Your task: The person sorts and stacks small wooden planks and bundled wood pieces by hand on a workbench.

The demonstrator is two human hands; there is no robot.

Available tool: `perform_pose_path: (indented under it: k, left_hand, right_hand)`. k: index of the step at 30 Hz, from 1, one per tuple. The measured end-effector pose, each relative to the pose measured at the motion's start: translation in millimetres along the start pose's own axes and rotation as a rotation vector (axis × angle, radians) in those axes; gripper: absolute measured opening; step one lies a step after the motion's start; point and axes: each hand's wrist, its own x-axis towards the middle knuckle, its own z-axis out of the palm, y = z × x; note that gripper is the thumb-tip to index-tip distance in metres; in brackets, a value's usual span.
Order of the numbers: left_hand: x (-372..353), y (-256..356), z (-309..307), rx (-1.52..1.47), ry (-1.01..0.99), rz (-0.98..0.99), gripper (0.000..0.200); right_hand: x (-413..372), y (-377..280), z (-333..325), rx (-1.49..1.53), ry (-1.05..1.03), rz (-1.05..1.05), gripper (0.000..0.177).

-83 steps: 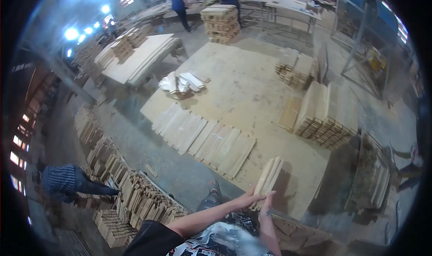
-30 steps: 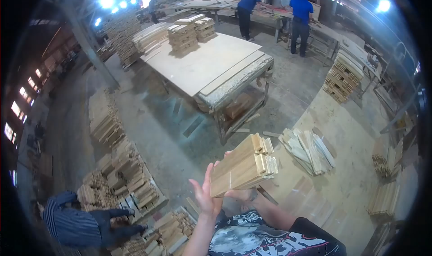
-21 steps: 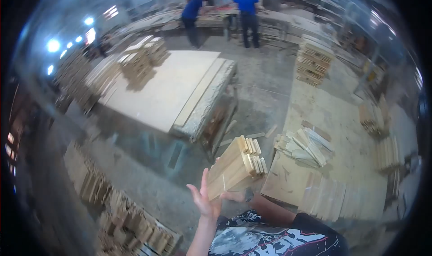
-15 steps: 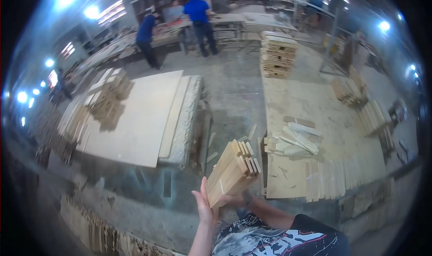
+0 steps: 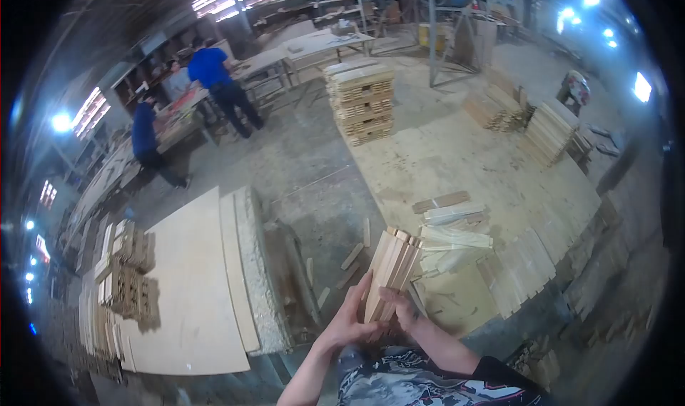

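Note:
A bundle of light wooden slats (image 5: 392, 263) is held upright and slightly tilted in front of my body. My left hand (image 5: 353, 313) wraps round its left side and lower end. On the right side, my right hand (image 5: 401, 307) presses against the slats with its fingers bent round them. Just beyond the bundle, loose pale slats (image 5: 457, 238) lie in a pile on a plywood sheet (image 5: 407, 170). A row of flat slats (image 5: 517, 270) lies side by side to the right of that pile.
A tall slat stack (image 5: 360, 103) stands at the plywood's far end. More slat stacks (image 5: 496, 106) lie at the back right. At left, a pale board (image 5: 189, 285) carries stacked pieces (image 5: 125, 277). Several people, one in a blue shirt (image 5: 208, 67), are at far tables.
The view has turned to the right. The bundle is more upright, and my right hand has moved from beneath it to its right side.

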Motion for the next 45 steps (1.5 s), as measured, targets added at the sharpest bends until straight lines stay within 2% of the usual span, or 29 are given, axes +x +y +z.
perform_pose_path:
  k: [3,5,9,12,16,20,23,25,28,30,33,34,38,45]
  left_hand:
    - [55.4,4.4,-6.9,-0.047,-0.133,0.015,0.111]
    - [87.4,9.2,-12.8,-0.118,-0.266,-0.028,0.113]
    - [155.8,4.2,-20.7,0.031,-0.391,0.155,0.118]
    - [203.2,-18.2,-42.6,-0.068,-0.483,0.192,0.121]
    - [267.0,-25.9,-113.6,-0.066,-0.529,0.226,0.119]
    - [324.6,-19.1,-206.0,-0.037,-0.559,0.202,0.117]
    - [375.4,-5.5,-273.6,0.071,-0.643,0.207,0.117]
    - [409.1,14.3,-309.7,0.184,-0.722,0.178,0.117]
    - [472.9,31.0,-347.8,0.424,-0.773,0.354,0.121]
    - [517.7,49.9,-366.9,0.552,-0.82,0.431,0.126]
    - [589.4,75.6,-385.5,0.613,-0.91,0.504,0.121]
    - [612.8,81.9,-390.3,0.666,-0.883,0.621,0.122]
    - [701.5,117.5,-388.6,0.905,-0.938,0.553,0.121]
    - [853.8,115.3,-357.3,1.099,-0.991,0.677,0.123]
  right_hand:
    - [19.9,-17.1,-18.8,0.05,0.128,0.013,0.083]
    - [33.5,-28.8,-24.1,0.067,0.194,-0.098,0.081]
    - [63.0,-42.3,-24.7,0.123,0.367,-0.246,0.077]
    - [100.8,-51.9,-20.1,0.165,0.388,-0.284,0.078]
    - [182.9,-63.9,13.3,0.135,0.425,-0.4,0.079]
    - [269.1,-95.8,60.8,0.096,0.483,-0.421,0.082]
    - [324.6,-141.9,68.9,0.047,0.342,-0.57,0.1]
    - [350.4,-181.8,88.2,0.001,0.377,-0.794,0.121]
    - [384.2,-219.3,86.0,-0.084,0.274,-0.889,0.137]
    - [405.4,-240.6,82.1,-0.11,0.247,-0.968,0.139]
    - [446.7,-269.4,64.2,-0.161,0.27,-1.07,0.141]
    - [460.5,-276.6,56.7,-0.177,0.289,-1.107,0.142]
    - [536.5,-305.7,15.1,-0.322,0.38,-1.301,0.139]
    - [632.2,-343.6,-46.4,-0.417,0.572,-1.407,0.139]
